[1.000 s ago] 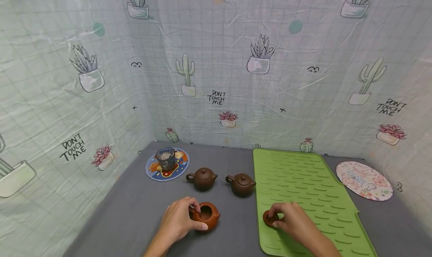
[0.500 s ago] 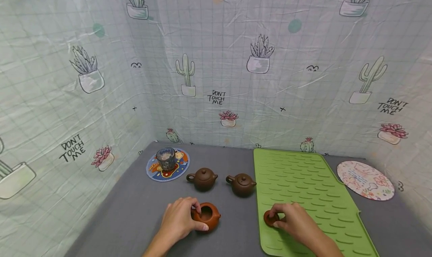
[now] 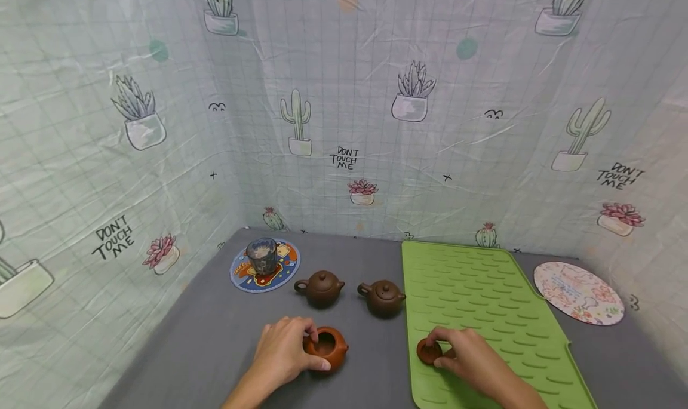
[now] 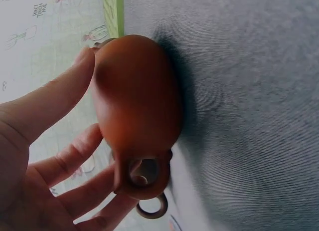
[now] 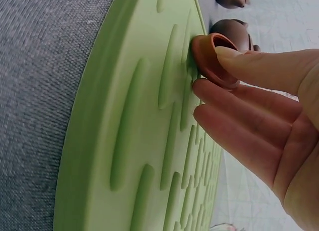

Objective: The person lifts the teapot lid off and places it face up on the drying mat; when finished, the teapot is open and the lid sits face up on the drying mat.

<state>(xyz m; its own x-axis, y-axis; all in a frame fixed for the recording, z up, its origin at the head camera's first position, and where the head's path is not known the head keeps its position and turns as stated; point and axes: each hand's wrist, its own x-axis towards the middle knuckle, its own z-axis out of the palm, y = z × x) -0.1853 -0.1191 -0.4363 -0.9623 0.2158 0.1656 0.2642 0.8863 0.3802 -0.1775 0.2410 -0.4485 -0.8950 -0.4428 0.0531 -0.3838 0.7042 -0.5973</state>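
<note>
The spacing between a lid and its pot is, by my reading, what the coming move hangs on. The lid lies over the left edge of the green mat, with its hollow side upward, to the right of the lidless orange-brown teapot and roughly level with it across the grey bench; a bare strip of bench runs between the two. The teapot's long axis, from handle to spout, runs left to right, with the spout aimed toward the mat and the lid. Each of the hands has its own piece: the left hand grasps the teapot, thumb on the near side of the body and a finger at the mouth on the handle side, while the right hand pinches the lid between thumb and fingers. So the right hand is the one at the lid, and the left is well apart from it. Whether the lid fully touches the mat, I cannot tell. Behind the lidless pot stand a dark-brown teapot and a second dark teapot, both lidded and clear of the hands.
</note>
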